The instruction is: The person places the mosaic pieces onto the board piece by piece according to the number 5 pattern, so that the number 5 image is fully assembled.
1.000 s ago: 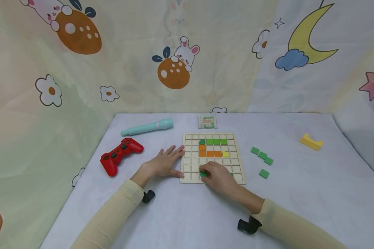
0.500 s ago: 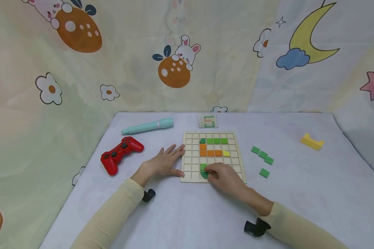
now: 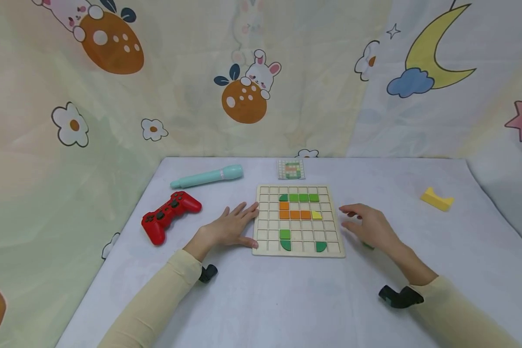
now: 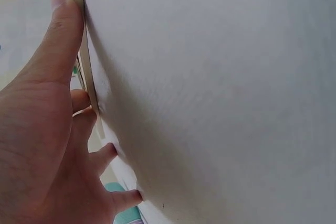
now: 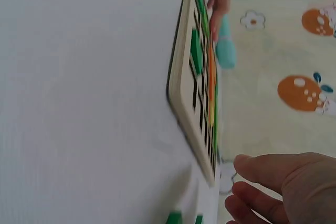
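The left hand (image 3: 227, 228) lies flat, fingers spread, touching the 9 o'clock edge of the wooden grid board (image 3: 298, 220). The right hand (image 3: 369, 226) hovers at the board's 3 o'clock with relaxed, open fingers over flat green tiles (image 5: 175, 217), holding nothing.

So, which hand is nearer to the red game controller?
Left. The left hand rests at the board's left edge, just right of the red game controller. The right hand is beyond the board, much farther.
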A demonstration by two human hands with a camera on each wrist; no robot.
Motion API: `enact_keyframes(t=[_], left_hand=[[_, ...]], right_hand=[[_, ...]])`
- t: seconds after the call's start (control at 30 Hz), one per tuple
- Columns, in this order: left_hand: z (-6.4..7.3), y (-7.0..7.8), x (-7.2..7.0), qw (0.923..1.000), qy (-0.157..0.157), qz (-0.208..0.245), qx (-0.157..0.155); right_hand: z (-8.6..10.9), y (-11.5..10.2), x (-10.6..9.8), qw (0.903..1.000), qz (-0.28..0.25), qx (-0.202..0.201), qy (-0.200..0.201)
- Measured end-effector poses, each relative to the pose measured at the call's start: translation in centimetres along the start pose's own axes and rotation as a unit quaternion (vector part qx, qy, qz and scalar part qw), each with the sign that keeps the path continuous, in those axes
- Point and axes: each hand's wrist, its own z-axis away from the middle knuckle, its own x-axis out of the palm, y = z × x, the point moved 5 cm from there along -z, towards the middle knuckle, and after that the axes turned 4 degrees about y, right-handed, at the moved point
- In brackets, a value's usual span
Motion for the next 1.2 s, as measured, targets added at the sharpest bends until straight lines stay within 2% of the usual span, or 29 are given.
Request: enact_keyframes(t=[0.2, 0.3, 0.43, 0.87, 1.0, 1.2], left_hand=[[-0.4, -0.3, 0.4, 1.0, -0.002, 0.0, -0.007], [-0.6, -0.4, 0.6, 1.0, -0.005, 0.0, -0.008], [-0.6, -0.2, 0.6, 1.0, -0.002, 0.001, -0.006], [-0.6, -0.1, 0.5, 0.9999, -0.006, 0.0, -0.013], [-0.5, -0.2, 0.4, 0.9998, -0.008, -0.005, -0.017], [-0.4, -0.2, 0.4, 0.9998, -0.004, -0.004, -0.016]], right_hand=[[-1.2, 4.8, -1.6, 0.9985, 0.019, 0.045, -0.024], [-1.5, 6.0, -1.5, 0.9983, 0.007, 0.042, -0.04], [-1.7, 6.4, -1.2, 0.999, -0.002, 0.025, -0.038], [-2.2, 5.4, -0.4, 0.9996, 0.002, 0.017, -0.022], [-2.1, 3.8, 0.0, 0.9996, -0.006, 0.004, -0.027], [-2.0, 0.0, 1.7, 0.9973, -0.027, -0.048, -0.049]])
